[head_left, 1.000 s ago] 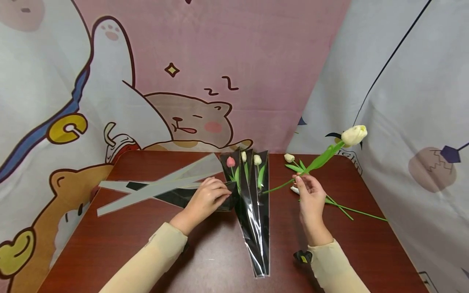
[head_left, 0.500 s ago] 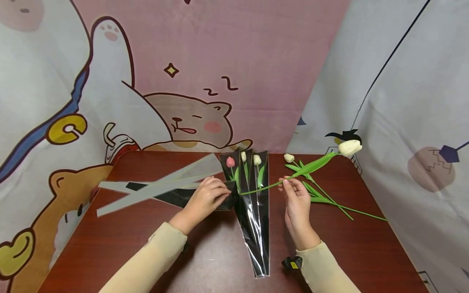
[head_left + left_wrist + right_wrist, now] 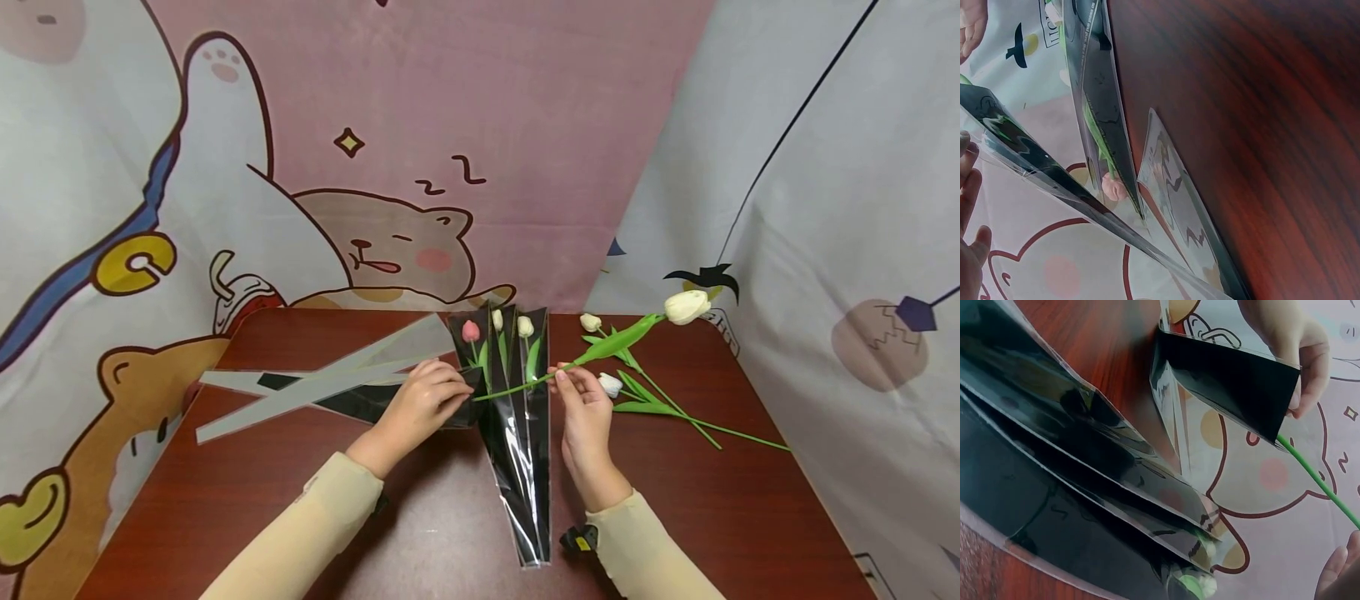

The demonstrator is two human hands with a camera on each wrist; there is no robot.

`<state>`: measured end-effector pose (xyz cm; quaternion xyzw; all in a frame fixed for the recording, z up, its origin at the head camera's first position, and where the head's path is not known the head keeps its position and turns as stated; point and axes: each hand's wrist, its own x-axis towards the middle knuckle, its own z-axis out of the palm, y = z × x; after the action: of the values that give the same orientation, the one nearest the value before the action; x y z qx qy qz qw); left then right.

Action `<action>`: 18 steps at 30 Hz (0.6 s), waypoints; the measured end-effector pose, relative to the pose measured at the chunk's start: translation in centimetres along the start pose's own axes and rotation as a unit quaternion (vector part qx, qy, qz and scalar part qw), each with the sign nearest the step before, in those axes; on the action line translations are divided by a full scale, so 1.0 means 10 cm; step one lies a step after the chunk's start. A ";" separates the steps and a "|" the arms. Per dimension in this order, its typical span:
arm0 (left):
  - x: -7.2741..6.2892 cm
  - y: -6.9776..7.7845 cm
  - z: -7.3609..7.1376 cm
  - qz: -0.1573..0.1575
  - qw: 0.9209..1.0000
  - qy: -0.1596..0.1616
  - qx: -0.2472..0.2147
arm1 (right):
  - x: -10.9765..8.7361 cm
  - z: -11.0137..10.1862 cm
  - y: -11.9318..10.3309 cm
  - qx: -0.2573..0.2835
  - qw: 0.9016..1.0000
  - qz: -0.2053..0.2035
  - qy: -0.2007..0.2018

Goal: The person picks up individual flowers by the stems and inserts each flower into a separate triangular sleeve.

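Note:
My left hand pinches the mouth edge of a black-and-clear flower sleeve, which lies sideways and stands open to the right. Between thumb and fingers, my right hand holds a white artificial tulip by its green stem, bloom up and to the right. The stem's lower end meets the sleeve's mouth in the right wrist view; how deep it reaches is hidden. Under the stem lie several sleeved tulips, a pink tulip and white tulips among them, in overlapping black sleeves.
Loose white tulips with long crossing stems lie on the right of the brown table. Flat grey-and-clear sleeves cross each other at the left. A printed cloth hangs behind the table.
My right hand has moved left with the white tulip, lowering the bloom and bringing the stem's end to the sleeve's mouth. The left hand has stayed in place.

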<state>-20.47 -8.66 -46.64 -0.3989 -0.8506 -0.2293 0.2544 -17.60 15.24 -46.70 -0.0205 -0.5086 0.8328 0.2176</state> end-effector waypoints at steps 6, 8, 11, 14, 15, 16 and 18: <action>0.00 0.00 0.00 0.004 1.000 0.001 0.000 | -0.02 0.02 0.04 -0.004 1.000 -0.001 0.003; 0.01 0.01 0.00 0.003 1.000 0.001 0.000 | -0.03 0.03 0.05 -0.009 1.000 0.000 0.003; 0.01 0.01 0.00 0.002 1.000 0.002 0.001 | -0.04 0.04 0.06 -0.015 1.000 0.000 -0.001; 0.02 0.02 0.00 0.001 1.000 0.004 0.001 | -0.06 0.06 0.07 -0.022 1.000 0.000 -0.005; 0.02 0.02 0.00 0.001 1.000 0.005 0.001 | -0.07 0.06 0.07 -0.024 1.000 0.000 -0.007; 0.02 0.02 0.00 0.001 1.000 0.008 0.001 | -0.08 0.07 0.08 -0.027 1.000 -0.001 -0.008; 0.03 0.02 0.01 0.003 1.000 0.012 0.000 | -0.09 0.08 0.09 -0.033 0.999 -0.001 -0.007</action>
<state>-20.46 -8.31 -46.48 -0.3984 -0.8466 -0.2332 0.2648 -17.31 13.85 -47.23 -0.0211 -0.5371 0.8156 0.2141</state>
